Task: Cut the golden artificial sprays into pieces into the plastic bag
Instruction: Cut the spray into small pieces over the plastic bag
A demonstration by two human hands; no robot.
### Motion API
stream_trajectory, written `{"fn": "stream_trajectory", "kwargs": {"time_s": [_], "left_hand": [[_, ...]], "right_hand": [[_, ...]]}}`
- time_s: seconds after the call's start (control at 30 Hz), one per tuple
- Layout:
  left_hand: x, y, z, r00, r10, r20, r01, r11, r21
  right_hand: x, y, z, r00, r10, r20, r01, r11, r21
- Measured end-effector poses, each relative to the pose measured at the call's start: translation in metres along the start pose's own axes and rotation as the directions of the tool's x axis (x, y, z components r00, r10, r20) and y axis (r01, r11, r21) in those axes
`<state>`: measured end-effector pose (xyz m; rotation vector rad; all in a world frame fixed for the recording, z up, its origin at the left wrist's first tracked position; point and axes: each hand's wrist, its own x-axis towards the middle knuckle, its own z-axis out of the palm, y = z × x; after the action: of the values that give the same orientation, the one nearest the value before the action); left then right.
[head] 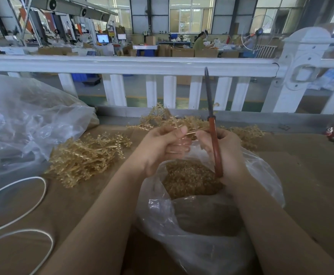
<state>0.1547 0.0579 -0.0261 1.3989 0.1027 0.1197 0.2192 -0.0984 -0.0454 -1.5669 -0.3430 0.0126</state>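
Worker trimmed golden sprays over a plastic bag

Left hand pinched a golden spray; right hand gripped closed red-handled scissors, blades toward 12 o'clock.

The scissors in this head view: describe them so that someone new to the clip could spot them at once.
Start at the white railing across the far edge of the table. In front of it, above the open plastic bag of gold pieces, the right hand holds the scissors upright. Their red-brown handles and dark blades pointing upward stand out among gold sprays.
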Motion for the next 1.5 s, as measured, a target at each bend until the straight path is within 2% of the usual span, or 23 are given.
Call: {"fn": "stream_trajectory", "kwargs": {"time_s": [0.07, 0.2, 0.33, 0.43, 0.6, 0.7, 0.83, 0.93, 1.0, 1.27, 1.5], "left_hand": [[-0.001, -0.001, -0.002, 0.995, -0.052, 0.083, 0.046, 0.996, 0.072], [-0.001, -0.004, -0.004, 0.992, -0.043, 0.116, 0.024, 0.987, 0.162], [0.001, -0.004, -0.006, 0.994, -0.021, 0.112, 0.01, 0.995, 0.097], [0.002, -0.003, -0.007, 0.995, -0.012, 0.096, 0.016, 0.999, -0.041], [0.005, -0.002, -0.008, 1.0, 0.022, 0.01, -0.018, 0.964, -0.266], [0.005, -0.002, -0.01, 0.999, 0.049, -0.023, -0.053, 0.945, -0.324], [0.006, -0.001, -0.011, 0.986, 0.114, -0.122, -0.146, 0.946, -0.291], [0.008, -0.002, -0.01, 0.967, 0.199, -0.16, -0.23, 0.949, -0.214], [0.008, -0.003, -0.01, 0.951, 0.245, -0.188, -0.276, 0.947, -0.163], [0.009, -0.007, -0.008, 0.906, 0.361, -0.221, -0.385, 0.919, -0.079], [0.01, -0.008, -0.007, 0.886, 0.398, -0.239, -0.429, 0.899, -0.091]], "right_hand": [[0.001, -0.001, -0.002, 1.0, -0.001, -0.012, 0.002, 0.998, 0.063], [0.0, -0.001, -0.004, 1.0, 0.0, -0.009, 0.001, 0.992, 0.123], [0.0, -0.002, -0.003, 1.0, -0.003, -0.006, 0.004, 0.991, 0.13], [-0.001, -0.004, -0.002, 0.999, -0.04, -0.002, 0.04, 0.991, 0.129], [-0.005, -0.004, -0.001, 0.979, -0.205, 0.005, 0.205, 0.978, -0.037], [-0.005, 0.0, 0.0, 0.965, -0.26, 0.018, 0.259, 0.952, -0.16], [-0.003, 0.008, -0.001, 0.966, -0.245, 0.084, 0.258, 0.886, -0.385], [-0.004, 0.012, -0.001, 0.963, -0.243, 0.12, 0.265, 0.753, -0.602], [-0.004, 0.014, 0.0, 0.952, -0.27, 0.146, 0.294, 0.668, -0.684], [-0.004, 0.014, 0.001, 0.939, -0.304, 0.16, 0.317, 0.585, -0.747], [-0.006, 0.012, 0.0, 0.936, -0.335, 0.112, 0.282, 0.518, -0.808]]}}
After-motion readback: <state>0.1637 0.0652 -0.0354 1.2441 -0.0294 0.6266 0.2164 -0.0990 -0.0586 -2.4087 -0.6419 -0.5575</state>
